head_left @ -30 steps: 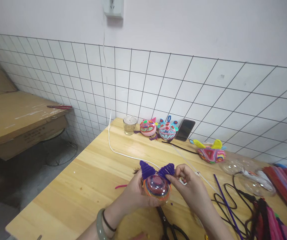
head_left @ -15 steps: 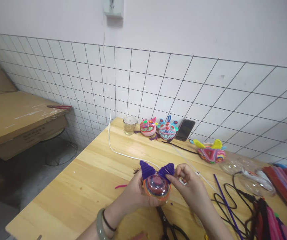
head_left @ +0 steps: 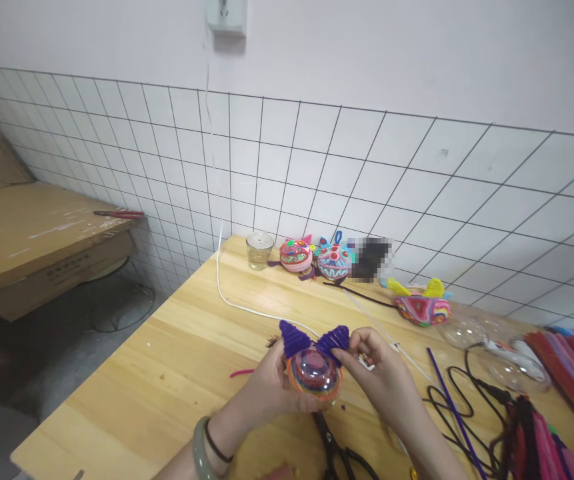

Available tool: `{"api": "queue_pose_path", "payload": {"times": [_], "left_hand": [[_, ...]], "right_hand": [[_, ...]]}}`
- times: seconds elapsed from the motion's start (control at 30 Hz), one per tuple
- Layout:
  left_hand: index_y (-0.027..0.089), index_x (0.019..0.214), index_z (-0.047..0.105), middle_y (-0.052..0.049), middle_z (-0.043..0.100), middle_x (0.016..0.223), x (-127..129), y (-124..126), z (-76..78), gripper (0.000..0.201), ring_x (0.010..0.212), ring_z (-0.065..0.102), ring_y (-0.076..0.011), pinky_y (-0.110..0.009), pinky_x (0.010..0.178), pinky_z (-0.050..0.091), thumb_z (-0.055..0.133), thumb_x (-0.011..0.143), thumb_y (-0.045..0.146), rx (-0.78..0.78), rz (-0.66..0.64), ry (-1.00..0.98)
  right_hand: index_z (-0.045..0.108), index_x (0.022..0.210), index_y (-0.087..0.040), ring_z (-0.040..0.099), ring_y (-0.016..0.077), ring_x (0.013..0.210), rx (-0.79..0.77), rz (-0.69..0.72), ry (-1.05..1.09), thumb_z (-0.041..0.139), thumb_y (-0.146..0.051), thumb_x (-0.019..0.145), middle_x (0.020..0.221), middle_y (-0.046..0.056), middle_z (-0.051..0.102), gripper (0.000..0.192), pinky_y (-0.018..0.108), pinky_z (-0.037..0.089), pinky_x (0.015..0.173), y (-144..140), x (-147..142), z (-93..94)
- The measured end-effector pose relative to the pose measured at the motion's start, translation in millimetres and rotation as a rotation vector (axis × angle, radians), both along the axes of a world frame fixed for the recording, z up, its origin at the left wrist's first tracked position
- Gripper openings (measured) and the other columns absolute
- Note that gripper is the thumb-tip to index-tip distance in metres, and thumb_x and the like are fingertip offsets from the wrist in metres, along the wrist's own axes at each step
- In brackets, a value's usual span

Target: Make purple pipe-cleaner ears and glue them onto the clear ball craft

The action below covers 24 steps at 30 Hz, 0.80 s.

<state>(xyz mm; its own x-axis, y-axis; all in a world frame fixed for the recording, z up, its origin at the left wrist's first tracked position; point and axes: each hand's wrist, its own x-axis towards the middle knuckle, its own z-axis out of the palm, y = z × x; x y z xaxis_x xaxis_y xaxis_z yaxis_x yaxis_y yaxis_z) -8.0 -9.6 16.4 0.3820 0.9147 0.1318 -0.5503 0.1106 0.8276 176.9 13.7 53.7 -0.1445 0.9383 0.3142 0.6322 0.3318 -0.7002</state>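
Note:
My left hand (head_left: pixel 267 387) cups a clear plastic ball (head_left: pixel 314 372) wrapped in orange and red pipe cleaner, held just above the wooden table (head_left: pixel 177 373). Two purple coiled pipe-cleaner ears stand on top of the ball. The left ear (head_left: pixel 293 337) is free. My right hand (head_left: pixel 381 373) pinches the right ear (head_left: pixel 335 340) with thumb and fingers and presses it against the ball. A green bangle and a black band sit on my left wrist.
Three finished decorated balls (head_left: pixel 334 261) and a small glass jar (head_left: pixel 259 250) line the tiled wall. A white cable (head_left: pixel 237 303) crosses the table. Black scissors (head_left: pixel 339 453), black cords (head_left: pixel 461 400), a glue gun (head_left: pixel 509 353) and pipe-cleaner bundles (head_left: pixel 571 367) lie to my right.

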Motion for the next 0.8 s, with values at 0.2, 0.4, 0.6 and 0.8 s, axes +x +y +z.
{"api": "queue_pose_path", "payload": {"times": [0.2,0.4,0.6,0.8], "left_hand": [[0.020,0.121,0.052,-0.014,0.062,0.123,-1,0,1.7,0.069,0.113,0.057,-0.0321,-0.045,0.094,0.045,0.081,0.059,0.010,-0.007,-0.007,0.005],[0.019,0.121,0.051,-0.013,0.062,0.121,-2,0,1.2,0.069,0.112,0.058,-0.0310,-0.044,0.094,0.046,0.081,0.060,0.009,0.000,-0.026,-0.007],[0.019,0.120,0.052,-0.014,0.063,0.121,-3,-1,8.5,0.067,0.111,0.058,-0.0316,-0.045,0.094,0.046,0.081,0.059,0.009,-0.016,-0.031,-0.011],[0.021,0.119,0.054,-0.013,0.062,0.124,-4,-1,10.3,0.069,0.114,0.057,-0.0325,-0.047,0.096,0.045,0.082,0.057,0.012,-0.055,-0.044,0.008]], "right_hand": [[0.043,0.072,-0.024,0.050,0.0142,0.054,-0.030,0.013,0.048,0.058,-0.035,0.081,0.059,-0.005,0.049,0.020,0.024,0.039,0.051,0,0,-0.8],[0.044,0.080,-0.024,0.052,0.0141,0.054,-0.062,0.038,0.075,0.058,-0.040,0.082,0.059,-0.005,0.053,0.021,0.024,0.041,0.051,1,2,-4.1],[0.045,0.106,-0.022,0.055,0.0149,0.057,-0.054,0.054,0.059,0.052,-0.035,0.087,0.061,-0.005,0.055,0.024,0.025,0.043,0.054,0,4,-1.4],[0.045,0.121,-0.019,0.056,0.0156,0.058,-0.039,0.033,0.063,0.045,-0.036,0.090,0.061,-0.003,0.057,0.035,0.026,0.045,0.060,-4,1,7.6]]}}
